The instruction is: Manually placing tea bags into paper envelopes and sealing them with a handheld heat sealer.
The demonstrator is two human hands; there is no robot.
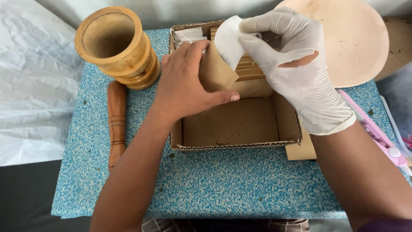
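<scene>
My bare left hand (184, 83) grips a small brown paper envelope (214, 73) over an open cardboard box (236, 146). My right hand (296, 64), in a torn white glove, pinches a white sachet (227, 41) whose lower end sits in the envelope's mouth. A row of brown envelopes (249, 68) stands at the far end of the box, with white packets (188, 34) in its far left corner. The near half of the box holds nothing.
A wooden mortar (116, 45) stands at the far left of the blue speckled mat (214, 184), its wooden pestle (116, 124) lying beside it. A round pale plate (356, 38) lies far right. A pink tool (377, 133) rests at the right edge. White plastic sheeting (30, 86) covers the left.
</scene>
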